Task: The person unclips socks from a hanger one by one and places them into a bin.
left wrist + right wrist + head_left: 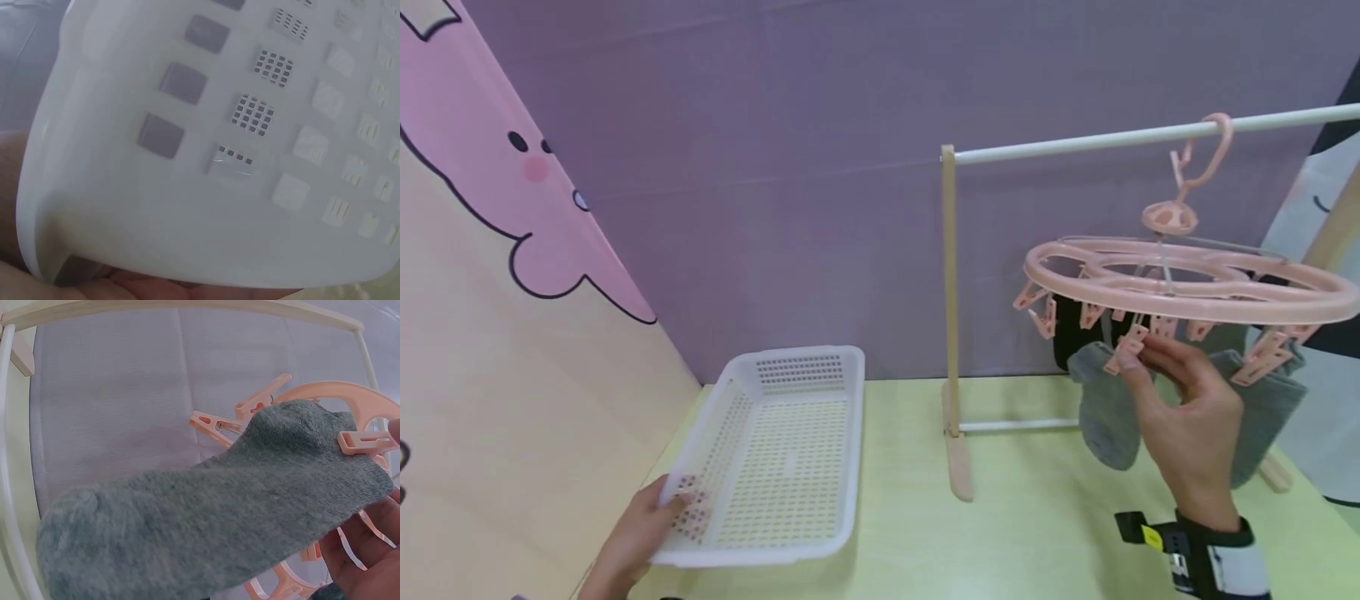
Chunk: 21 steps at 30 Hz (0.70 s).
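Note:
My left hand (pixel 638 525) grips the near left side of a white plastic basket (pixel 859 467), thumb over the wall and fingers on the outside. The basket's holes and smooth rim (pixel 150 231) fill the left wrist view. My right hand (pixel 1198 417) pinches a pink clothes peg (pixel 1127 348) on a round pink peg hanger (pixel 1101 287). A grey sock (pixel 1108 417) hangs at that peg; in the right wrist view the peg (pixel 362 442) bites the opening of the sock (pixel 206 506). Another grey sock (pixel 1262 425) hangs behind my right hand.
The hanger hooks over the white rail (pixel 1075 142) of a drying rack with a wooden post (pixel 951 292). Black cloth (pixel 1071 329) hangs behind the ring, and several pegs dangle from it. A purple backdrop (pixel 775 208) stands behind the table (pixel 910 533).

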Each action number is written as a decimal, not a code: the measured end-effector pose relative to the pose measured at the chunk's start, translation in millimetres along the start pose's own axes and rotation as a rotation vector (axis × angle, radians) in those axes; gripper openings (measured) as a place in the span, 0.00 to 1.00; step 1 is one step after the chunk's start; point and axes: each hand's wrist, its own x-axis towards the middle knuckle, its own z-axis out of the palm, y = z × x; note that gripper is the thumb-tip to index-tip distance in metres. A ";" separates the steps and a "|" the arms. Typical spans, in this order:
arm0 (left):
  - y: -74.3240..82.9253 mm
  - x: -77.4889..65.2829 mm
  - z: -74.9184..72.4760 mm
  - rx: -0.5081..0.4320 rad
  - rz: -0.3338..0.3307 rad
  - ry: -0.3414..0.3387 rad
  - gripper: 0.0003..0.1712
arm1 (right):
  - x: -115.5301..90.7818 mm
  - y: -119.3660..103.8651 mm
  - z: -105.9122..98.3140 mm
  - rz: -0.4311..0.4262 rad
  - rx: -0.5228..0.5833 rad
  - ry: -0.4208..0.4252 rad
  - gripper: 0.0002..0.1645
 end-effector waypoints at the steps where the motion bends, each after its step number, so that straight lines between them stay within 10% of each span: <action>1: 0.5 -0.5 1.8 -0.002 0.000 0.002 0.30 | 0.0 0.4 0.0 -0.001 0.002 -0.001 0.21; 21: 22.5 -8.5 49.8 -0.032 0.023 0.022 0.27 | -2.8 -1.5 1.7 -0.016 -0.007 -0.001 0.21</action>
